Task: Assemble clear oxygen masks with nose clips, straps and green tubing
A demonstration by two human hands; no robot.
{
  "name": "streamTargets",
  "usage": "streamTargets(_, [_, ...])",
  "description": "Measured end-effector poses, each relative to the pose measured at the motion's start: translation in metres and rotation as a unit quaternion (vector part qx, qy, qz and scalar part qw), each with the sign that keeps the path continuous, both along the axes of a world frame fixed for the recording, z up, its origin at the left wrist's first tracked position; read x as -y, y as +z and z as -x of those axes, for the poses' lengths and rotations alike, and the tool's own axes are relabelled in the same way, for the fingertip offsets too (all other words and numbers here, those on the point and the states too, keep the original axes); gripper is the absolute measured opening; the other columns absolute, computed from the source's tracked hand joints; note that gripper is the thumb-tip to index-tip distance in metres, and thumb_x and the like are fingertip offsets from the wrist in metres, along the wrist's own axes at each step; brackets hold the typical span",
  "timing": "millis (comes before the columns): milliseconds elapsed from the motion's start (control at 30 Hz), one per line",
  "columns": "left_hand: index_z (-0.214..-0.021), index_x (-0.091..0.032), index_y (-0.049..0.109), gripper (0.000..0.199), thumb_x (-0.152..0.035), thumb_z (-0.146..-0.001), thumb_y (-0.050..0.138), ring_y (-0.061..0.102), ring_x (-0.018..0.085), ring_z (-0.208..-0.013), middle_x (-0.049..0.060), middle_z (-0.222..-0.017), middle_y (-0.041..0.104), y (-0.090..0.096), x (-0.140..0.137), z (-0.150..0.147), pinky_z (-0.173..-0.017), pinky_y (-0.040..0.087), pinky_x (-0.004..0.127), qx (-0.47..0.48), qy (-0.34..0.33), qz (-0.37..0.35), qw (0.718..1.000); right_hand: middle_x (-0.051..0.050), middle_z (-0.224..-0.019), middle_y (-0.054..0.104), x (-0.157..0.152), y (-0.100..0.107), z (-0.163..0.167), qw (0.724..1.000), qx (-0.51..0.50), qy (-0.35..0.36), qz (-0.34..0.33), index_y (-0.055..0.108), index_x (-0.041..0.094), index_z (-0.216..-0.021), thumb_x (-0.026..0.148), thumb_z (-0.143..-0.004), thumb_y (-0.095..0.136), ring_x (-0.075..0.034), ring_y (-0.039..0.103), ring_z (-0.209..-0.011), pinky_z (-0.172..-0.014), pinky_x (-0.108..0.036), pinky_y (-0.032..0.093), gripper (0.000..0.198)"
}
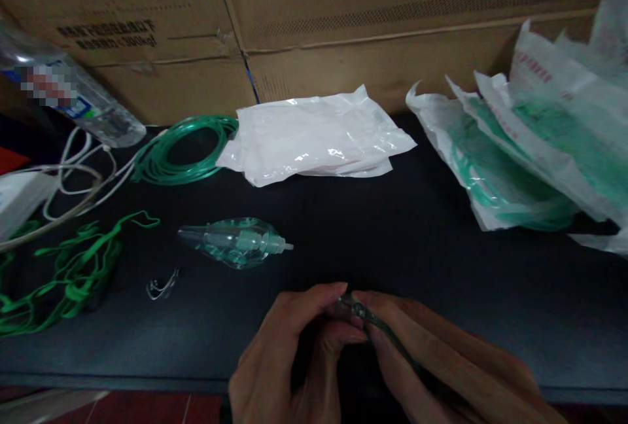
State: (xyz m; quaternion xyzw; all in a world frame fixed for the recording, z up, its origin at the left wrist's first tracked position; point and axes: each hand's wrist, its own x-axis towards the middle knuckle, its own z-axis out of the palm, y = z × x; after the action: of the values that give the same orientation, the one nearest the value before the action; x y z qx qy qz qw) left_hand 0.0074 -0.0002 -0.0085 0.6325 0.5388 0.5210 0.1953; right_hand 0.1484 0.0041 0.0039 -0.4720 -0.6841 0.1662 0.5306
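Observation:
Near the table's front edge, my left hand [284, 352] and my right hand [441, 352] meet with fingertips pinched together. Between them is a thin dark green strap [395, 340] with a small shiny piece at its end; its exact kind is hard to make out. The strap runs back along my right fingers, and its far part is hidden under that hand. Beyond my left hand a clear green oxygen mask [235, 241] lies on its side, its pale connector pointing right. Small bent metal strips [163, 285] lie to the left of the mask.
Green elastic straps [81, 283] are heaped at left, below white cables [73, 182]. Coiled green tubing [196, 172] and white packets [318, 139] lie farther back. Wrapped green packages [510, 169] are at right. A plastic bottle [108, 120] leans by cardboard boxes [318, 70].

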Motion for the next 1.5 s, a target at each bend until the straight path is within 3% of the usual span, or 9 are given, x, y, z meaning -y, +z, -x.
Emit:
streamTargets(133, [-0.117,-0.029,0.07,0.034,-0.007,-0.091,0.066,0.074,0.011,-0.074,-0.006,-0.089,0.078,-0.001,0.0,0.003,-0.067,0.06,0.016,-0.007,-0.014,-0.017,1.0,0.002,-0.094,0.084,-0.001,-0.002,-0.001,1.0,0.004,0.005,-0.009,0.078,0.031,-0.118,0.003,-0.089,0.062,-0.02,0.082,-0.073,-0.062,-0.023,0.07,0.044])
streamTargets(367, [-0.121,-0.024,0.064,0.042,0.002,-0.089,0.06,0.072,0.009,-0.082,-0.003,-0.097,0.074,0.002,-0.003,0.013,-0.072,0.059,0.015,-0.061,-0.104,-0.031,0.992,0.002,-0.091,0.083,-0.002,-0.004,0.0,1.0,0.024,0.001,-0.019,0.08,0.03,-0.107,0.009,-0.096,0.054,-0.015,0.08,-0.068,-0.059,-0.016,0.065,0.035])
streamTargets(733, [-0.111,-0.027,0.07,0.03,-0.006,-0.09,0.069,0.068,0.01,-0.081,-0.002,-0.099,0.063,0.006,-0.002,0.008,-0.07,0.06,0.018,-0.059,-0.031,-0.005,0.998,0.002,-0.093,0.083,-0.001,0.001,-0.006,0.996,0.079,0.013,0.027,0.079,0.032,-0.112,0.01,-0.096,0.054,-0.016,0.08,-0.071,-0.054,-0.018,0.064,0.037])
streamTargets(1000, [-0.103,-0.029,0.072,0.017,-0.016,-0.092,0.073,0.066,0.01,-0.078,-0.004,-0.094,0.062,0.013,-0.002,0.012,-0.064,0.058,0.016,-0.009,-0.056,0.048,0.997,0.002,-0.092,0.082,0.002,0.003,-0.001,0.998,0.053,0.001,0.034,0.079,0.03,-0.107,0.011,-0.096,0.056,-0.016,0.079,-0.069,-0.06,-0.02,0.067,0.032])
streamTargets(1133, [-0.112,-0.03,0.073,0.023,-0.018,-0.092,0.074,0.066,0.009,-0.079,-0.004,-0.098,0.061,0.011,-0.002,0.012,-0.067,0.059,0.016,-0.011,-0.037,0.037,0.999,0.002,-0.092,0.082,0.004,0.005,0.001,0.998,0.035,-0.018,0.049,0.077,0.031,-0.109,0.011,-0.096,0.057,-0.017,0.08,-0.07,-0.06,-0.021,0.067,0.031])
streamTargets(1333, [-0.116,-0.029,0.072,0.025,-0.017,-0.094,0.071,0.073,0.014,-0.099,-0.001,-0.115,0.071,0.007,-0.001,0.012,-0.082,0.063,0.02,-0.032,-0.068,0.003,0.997,0.001,-0.097,0.081,0.006,0.0,0.005,0.997,-0.011,-0.004,0.073,0.073,0.033,-0.112,0.006,-0.092,0.059,-0.019,0.079,-0.077,-0.064,-0.024,0.068,0.036])
streamTargets(1500, [-0.118,-0.028,0.073,0.03,-0.013,-0.092,0.073,0.076,0.014,-0.088,-0.002,-0.104,0.078,0.005,0.001,0.011,-0.076,0.063,0.021,0.011,-0.07,-0.006,0.997,0.003,-0.086,0.077,0.003,0.004,0.004,0.996,-0.051,0.013,0.074,0.072,0.03,-0.102,0.005,-0.088,0.06,-0.014,0.076,-0.068,-0.057,-0.016,0.063,0.031])
